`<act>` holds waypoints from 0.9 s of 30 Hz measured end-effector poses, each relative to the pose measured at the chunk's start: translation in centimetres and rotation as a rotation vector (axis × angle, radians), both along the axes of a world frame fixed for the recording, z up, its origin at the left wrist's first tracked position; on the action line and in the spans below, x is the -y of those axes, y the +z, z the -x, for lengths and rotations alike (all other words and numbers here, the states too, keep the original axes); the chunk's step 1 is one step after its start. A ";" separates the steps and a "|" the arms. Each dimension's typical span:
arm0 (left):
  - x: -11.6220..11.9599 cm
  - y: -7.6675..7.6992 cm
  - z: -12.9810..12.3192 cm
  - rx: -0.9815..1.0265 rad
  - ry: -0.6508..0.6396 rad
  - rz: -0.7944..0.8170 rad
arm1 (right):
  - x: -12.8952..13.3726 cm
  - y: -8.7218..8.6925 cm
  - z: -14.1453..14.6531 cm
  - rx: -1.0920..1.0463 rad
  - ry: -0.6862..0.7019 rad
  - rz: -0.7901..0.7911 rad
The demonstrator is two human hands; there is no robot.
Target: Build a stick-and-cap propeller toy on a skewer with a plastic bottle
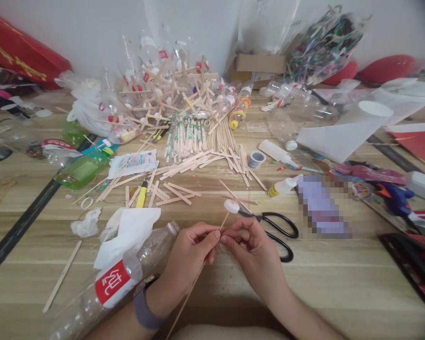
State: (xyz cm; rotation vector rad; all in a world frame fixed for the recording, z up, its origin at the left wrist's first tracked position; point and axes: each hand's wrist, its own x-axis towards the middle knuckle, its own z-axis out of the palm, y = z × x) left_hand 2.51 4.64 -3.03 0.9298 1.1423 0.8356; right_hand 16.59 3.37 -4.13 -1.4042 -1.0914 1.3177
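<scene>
A thin bamboo skewer (186, 298) slants up between my hands, pinched between the thumb and fingers of my left hand (193, 245). A whitish round cap (231, 206) sits at the skewer's upper end. My right hand (257, 257) is closed in a pinch right beside the left fingertips; a thin loop shows faintly below it, too fine to identify. Black-handled scissors (260, 217) lie just beyond my right hand, partly hidden by it. A clear plastic bottle with a red label (114, 283) lies beside my left forearm.
Craft sticks (179, 193) and a bundle of skewers (221, 137) lie ahead. A yellow-handled tool (141, 196) and green bottle (83, 170) are left. Right are a glue bottle (282, 187), a blue glue gun (396, 200) and rolled white sheets (335, 134). Plastic bottles pile against the wall.
</scene>
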 end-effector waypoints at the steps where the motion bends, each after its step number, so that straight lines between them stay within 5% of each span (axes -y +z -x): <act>1: 0.0 0.0 0.0 -0.033 -0.010 -0.021 | 0.0 0.0 0.0 0.025 -0.004 -0.007; 27: 0.5 0.7 0.3 -0.395 -0.161 -0.352 | -0.7 -0.4 -1.0 -0.006 0.063 -0.074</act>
